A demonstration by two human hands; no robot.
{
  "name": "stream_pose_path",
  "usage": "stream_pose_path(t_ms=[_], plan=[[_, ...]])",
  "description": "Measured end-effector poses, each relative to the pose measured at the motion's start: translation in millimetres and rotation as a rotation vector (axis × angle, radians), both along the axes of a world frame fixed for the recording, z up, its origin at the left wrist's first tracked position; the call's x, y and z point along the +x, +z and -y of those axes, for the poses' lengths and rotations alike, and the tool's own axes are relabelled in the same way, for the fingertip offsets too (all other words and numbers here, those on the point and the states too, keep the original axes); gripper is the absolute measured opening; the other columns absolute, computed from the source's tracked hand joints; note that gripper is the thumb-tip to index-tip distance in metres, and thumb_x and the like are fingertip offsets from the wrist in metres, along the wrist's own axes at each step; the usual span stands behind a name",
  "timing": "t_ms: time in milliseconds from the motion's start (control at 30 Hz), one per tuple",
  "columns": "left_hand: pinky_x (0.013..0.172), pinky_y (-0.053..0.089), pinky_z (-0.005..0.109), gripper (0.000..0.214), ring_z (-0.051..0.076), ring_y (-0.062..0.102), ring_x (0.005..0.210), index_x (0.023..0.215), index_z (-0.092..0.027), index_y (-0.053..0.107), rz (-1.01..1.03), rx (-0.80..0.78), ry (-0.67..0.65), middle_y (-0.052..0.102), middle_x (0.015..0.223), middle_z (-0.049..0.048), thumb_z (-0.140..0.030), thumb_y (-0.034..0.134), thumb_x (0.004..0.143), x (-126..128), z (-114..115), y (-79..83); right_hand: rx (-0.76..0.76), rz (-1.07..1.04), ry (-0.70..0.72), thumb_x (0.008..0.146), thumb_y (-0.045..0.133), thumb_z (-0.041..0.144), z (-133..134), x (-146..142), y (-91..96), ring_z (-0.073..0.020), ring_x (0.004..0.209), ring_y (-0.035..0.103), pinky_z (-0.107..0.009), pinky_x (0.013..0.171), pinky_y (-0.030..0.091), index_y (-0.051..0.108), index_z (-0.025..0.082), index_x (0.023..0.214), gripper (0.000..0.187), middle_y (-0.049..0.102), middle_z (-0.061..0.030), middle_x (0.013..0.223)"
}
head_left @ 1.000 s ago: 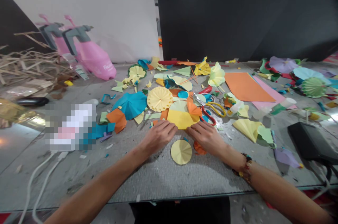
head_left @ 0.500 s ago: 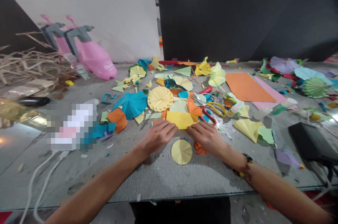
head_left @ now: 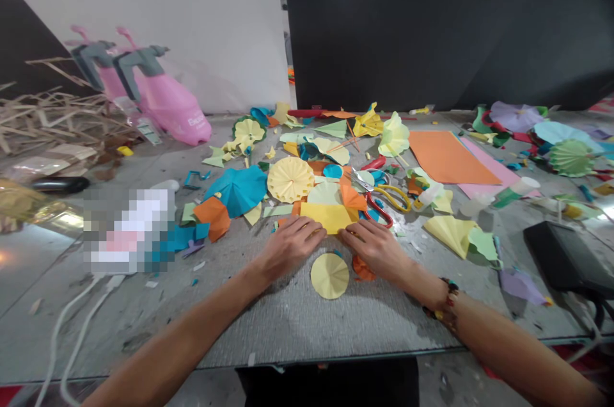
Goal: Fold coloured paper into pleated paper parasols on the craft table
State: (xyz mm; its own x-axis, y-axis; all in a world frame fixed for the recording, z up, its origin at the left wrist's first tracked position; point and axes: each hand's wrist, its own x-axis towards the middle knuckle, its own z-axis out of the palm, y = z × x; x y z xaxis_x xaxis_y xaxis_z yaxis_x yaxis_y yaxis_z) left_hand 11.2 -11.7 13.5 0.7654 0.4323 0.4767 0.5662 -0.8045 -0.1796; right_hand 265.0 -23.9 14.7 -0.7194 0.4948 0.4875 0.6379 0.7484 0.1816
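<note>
My left hand [head_left: 290,245] and my right hand [head_left: 377,247] lie on the table [head_left: 288,324], fingers pressing the two ends of a folded yellow paper strip [head_left: 329,216]. A pale green paper piece [head_left: 325,194] sticks out behind the strip. Below my hands lies a pleated yellow paper disc [head_left: 329,276], touched by neither. Just under my right hand is a crumpled orange paper scrap [head_left: 362,269]. Scissors with red and yellow handles [head_left: 384,197] rest beyond my right fingers.
Coloured paper fans, scraps and a teal paper umbrella [head_left: 238,191] crowd the table. An orange sheet [head_left: 448,157] lies on a pink sheet at right. Pink spray bottles [head_left: 165,109] and dry straw [head_left: 52,119] stand at back left; a black box [head_left: 561,256] sits at right.
The yellow paper has been folded over into a narrower strip, and more pale green now shows behind it. My hands have drawn slightly closer around it.
</note>
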Motion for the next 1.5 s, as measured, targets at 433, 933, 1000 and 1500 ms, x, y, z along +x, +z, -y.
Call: stream_pose_path(t_ms=[433,933,1000,1500], plan=[[0.087,0.051,0.033,0.022,0.019,0.063,0.095,0.104,-0.016,0.067,0.161,-0.248,0.016,0.067,0.098,0.0053,-0.03,0.049,0.108,3,-7,-16.9,-0.011,-0.076,0.016,0.1,0.061,0.014,-2,-2,-6.0,-0.018,0.083,0.065,-0.031,0.074,0.047,0.068,0.017,0.111,0.013,0.07,-0.0042,0.093],[0.083,0.053,0.033,0.012,0.021,0.065,0.093,0.108,-0.015,0.066,0.072,-0.059,0.005,0.068,0.099,0.0064,-0.014,0.056,0.101,6,1,-6.7,-0.003,-0.118,0.031,0.104,0.055,0.015,-1,-5,-7.9,-0.0173,0.08,0.063,-0.031,0.072,0.048,0.068,0.017,0.1,0.014,0.069,-0.0047,0.087],[0.083,0.054,0.034,0.014,0.023,0.065,0.094,0.11,-0.014,0.066,0.044,-0.014,0.003,0.068,0.1,0.0073,-0.014,0.054,0.101,7,1,-5.0,0.006,-0.107,0.037,0.104,0.055,0.015,-2,-6,-8.3,-0.0179,0.08,0.064,-0.032,0.072,0.048,0.068,0.017,0.101,0.014,0.069,-0.0051,0.088],[0.084,0.052,0.035,0.025,0.023,0.065,0.096,0.124,-0.014,0.062,-0.018,0.038,0.026,0.069,0.102,0.0076,-0.011,0.056,0.1,3,0,-0.6,-0.009,-0.124,-0.002,0.102,0.059,0.015,-3,-6,-9.2,-0.0194,0.083,0.063,-0.032,0.074,0.05,0.069,0.016,0.108,0.012,0.07,-0.0065,0.092]])
